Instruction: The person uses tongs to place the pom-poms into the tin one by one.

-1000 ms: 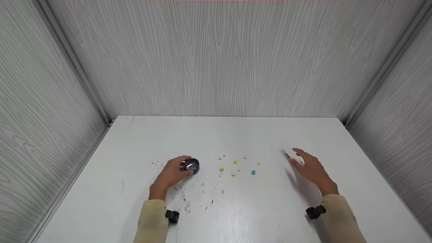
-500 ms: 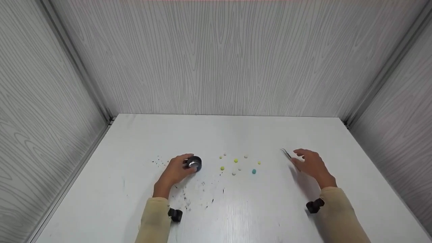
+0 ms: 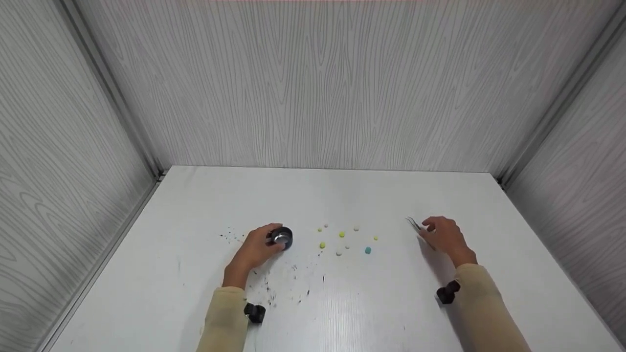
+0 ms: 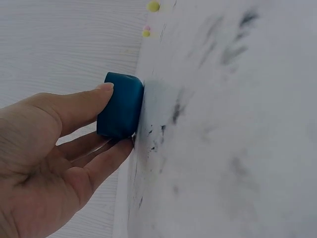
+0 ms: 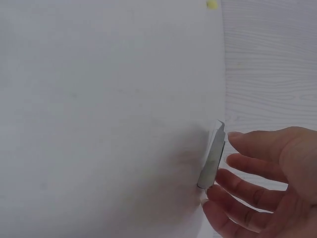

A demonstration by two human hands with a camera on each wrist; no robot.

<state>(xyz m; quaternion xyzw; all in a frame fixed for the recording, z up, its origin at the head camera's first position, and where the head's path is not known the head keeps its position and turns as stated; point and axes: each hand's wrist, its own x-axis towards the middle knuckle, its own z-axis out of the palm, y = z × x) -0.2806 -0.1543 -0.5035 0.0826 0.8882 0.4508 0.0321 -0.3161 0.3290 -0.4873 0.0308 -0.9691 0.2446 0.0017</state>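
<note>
My left hand (image 3: 254,249) grips a small round cup (image 3: 282,237) with a dark rim and a shiny inside. In the left wrist view the cup (image 4: 121,104) looks teal outside, thumb on one side and fingers on the other, close against the tabletop. A pair of bent-tip metal tweezers (image 5: 213,161) lies on the table at the right. Beside it my right hand (image 3: 444,239) has its fingers loosely bent, fingertips right at the tweezers' side and thumb near the tip end. Between the hands lie several small yellow and white balls (image 3: 342,234) and a larger blue-green ball (image 3: 368,250).
The white tabletop (image 3: 362,303) carries dark smudges (image 3: 268,288) in front of the cup and small specks (image 3: 230,234) left of it. Grey wood-grain panels (image 3: 313,88) stand behind and at both sides of the table.
My right hand has shifted slightly left toward the tweezers and its fingers have bent more. My left hand with the cup moved a little right at first, then stayed put.
</note>
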